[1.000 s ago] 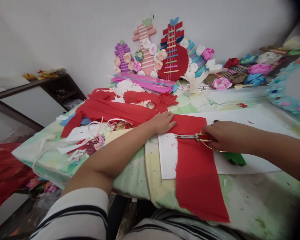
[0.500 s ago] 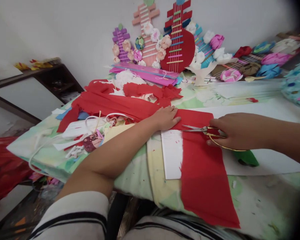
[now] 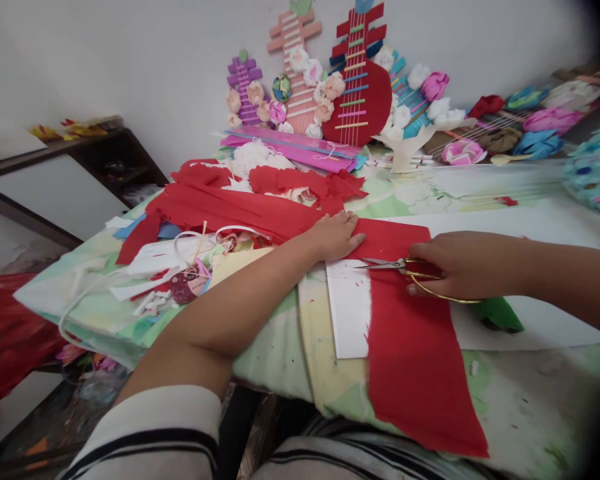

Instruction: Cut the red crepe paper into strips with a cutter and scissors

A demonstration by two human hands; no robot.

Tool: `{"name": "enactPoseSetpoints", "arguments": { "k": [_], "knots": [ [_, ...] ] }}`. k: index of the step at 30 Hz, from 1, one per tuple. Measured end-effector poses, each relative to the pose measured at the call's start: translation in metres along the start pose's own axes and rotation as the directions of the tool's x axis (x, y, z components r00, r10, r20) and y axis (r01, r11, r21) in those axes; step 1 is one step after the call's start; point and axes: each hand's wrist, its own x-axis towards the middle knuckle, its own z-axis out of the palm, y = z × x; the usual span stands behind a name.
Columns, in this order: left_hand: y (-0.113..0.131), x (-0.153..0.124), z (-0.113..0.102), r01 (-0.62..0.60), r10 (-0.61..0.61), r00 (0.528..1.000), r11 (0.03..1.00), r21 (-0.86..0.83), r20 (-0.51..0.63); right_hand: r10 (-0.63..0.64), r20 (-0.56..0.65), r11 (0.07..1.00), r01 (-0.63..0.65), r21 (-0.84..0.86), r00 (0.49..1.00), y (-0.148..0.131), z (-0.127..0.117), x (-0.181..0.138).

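My left hand [image 3: 336, 237] lies flat on a long red crepe paper sheet [image 3: 395, 238], fingers stretched out, pressing it to the table. In my right hand [image 3: 445, 263] is a pair of gold-handled scissors [image 3: 395, 265], its blades pointing left along the lower edge of that sheet. The blades look slightly apart. Below them a wide red strip [image 3: 415, 360] hangs down over the table's front edge. A white board [image 3: 351, 313] lies under the red paper, and a green scrap [image 3: 500, 315] rests beneath my right wrist.
Crumpled red paper and white scraps [image 3: 147, 257] cover the table's left side. Colourful guitar-shaped crafts, among them a red one [image 3: 360, 100], lean on the back wall with paper flowers [image 3: 325, 87]. A dark shelf [image 3: 125, 157] stands at left.
The scissors have shifted a little to the left, their tips now past the red strip's left edge over the white board. My left hand keeps its place on the red paper.
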Motion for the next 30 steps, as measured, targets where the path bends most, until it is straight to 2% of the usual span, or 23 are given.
{"name": "enactPoseSetpoints", "arguments": {
  "k": [12, 21, 30],
  "knots": [
    [0.000, 0.000, 0.000, -0.010, 0.010, 1.000, 1.000, -0.005, 0.002, -0.061, -0.060, 0.994, 0.055, -0.094, 0.996, 0.004, 0.000, 0.013],
    [0.000, -0.002, -0.001, -0.028, 0.028, 1.000, 0.999, -0.017, -0.013, -0.105, -0.066, 0.994, 0.102, -0.034, 0.992, 0.012, 0.000, 0.015],
    [0.000, -0.003, -0.001, -0.023, 0.023, 1.000, 1.000, -0.020, -0.010, -0.084, -0.086, 0.974, 0.063, -0.218, 0.993, 0.009, 0.000, 0.018]
  ]
}}
